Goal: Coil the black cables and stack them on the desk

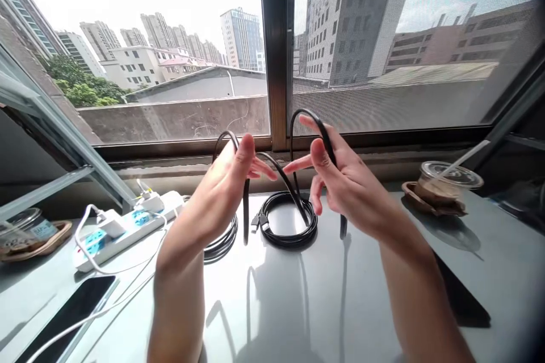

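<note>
My left hand (pixel 227 184) is raised over the desk (pixel 298 295), thumb and fingers pinched on a loop of the black cable (pixel 246 210) that arches over it; my right hand (pixel 340 181) mirrors it, fingers loosely curled round a second loop, index finger reaching toward the left. One free end hangs below the right hand, just above the desk. To do this well, I'd judge, I should keep both loops even and let the slack slide through rather than kink. Nearer me, at left, lies a phone (pixel 68 309) on a white lead. Beyond the hands rests a coiled black cable (pixel 289 232), then a white power strip (pixel 128 227), an iced drink cup (pixel 447 181) at right, and the window (pixel 272 39).
</note>
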A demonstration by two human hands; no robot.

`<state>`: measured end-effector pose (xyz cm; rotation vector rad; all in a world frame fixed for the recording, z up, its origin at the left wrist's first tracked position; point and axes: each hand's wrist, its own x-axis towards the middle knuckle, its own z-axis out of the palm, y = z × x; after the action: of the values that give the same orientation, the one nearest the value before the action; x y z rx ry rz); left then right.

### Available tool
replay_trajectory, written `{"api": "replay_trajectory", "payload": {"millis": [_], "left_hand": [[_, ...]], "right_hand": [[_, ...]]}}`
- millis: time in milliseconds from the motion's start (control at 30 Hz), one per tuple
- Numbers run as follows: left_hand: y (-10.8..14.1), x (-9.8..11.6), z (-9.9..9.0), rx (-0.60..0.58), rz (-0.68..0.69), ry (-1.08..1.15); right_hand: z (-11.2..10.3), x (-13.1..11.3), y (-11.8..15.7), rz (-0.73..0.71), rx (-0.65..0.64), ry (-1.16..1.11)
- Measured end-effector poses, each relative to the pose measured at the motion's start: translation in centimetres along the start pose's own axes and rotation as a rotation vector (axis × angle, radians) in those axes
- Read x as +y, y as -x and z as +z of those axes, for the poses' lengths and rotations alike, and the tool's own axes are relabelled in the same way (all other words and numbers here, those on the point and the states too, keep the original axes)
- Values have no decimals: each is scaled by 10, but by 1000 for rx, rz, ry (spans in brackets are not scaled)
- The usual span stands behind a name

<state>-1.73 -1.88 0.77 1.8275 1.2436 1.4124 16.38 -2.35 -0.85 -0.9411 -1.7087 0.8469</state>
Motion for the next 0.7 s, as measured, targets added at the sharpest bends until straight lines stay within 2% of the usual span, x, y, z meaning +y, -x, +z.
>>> {"api": "replay_trajectory", "payload": {"millis": [100, 267, 367, 433, 567, 633, 700], "left_hand": [[-1, -3, 2, -81, 40, -41], [-1, -1, 15, -306, 12, 97], [-3, 0, 16, -327, 41, 107], [-4, 1, 11, -239, 105, 34], [-2, 4, -1, -48, 345, -51], [1, 6, -2, 23, 503, -100], [3, 5, 3, 85, 627, -214]], "right_hand": [[3, -3, 3, 26, -83, 21], [7, -6, 8, 2, -160, 37], [6, -8, 8, -42, -144, 80], [3, -9, 6, -84, -6, 155], [-3, -12, 6, -190, 422, 294], [-4, -12, 6, -243, 532, 302], [-3, -12, 7, -318, 560, 261]]}}
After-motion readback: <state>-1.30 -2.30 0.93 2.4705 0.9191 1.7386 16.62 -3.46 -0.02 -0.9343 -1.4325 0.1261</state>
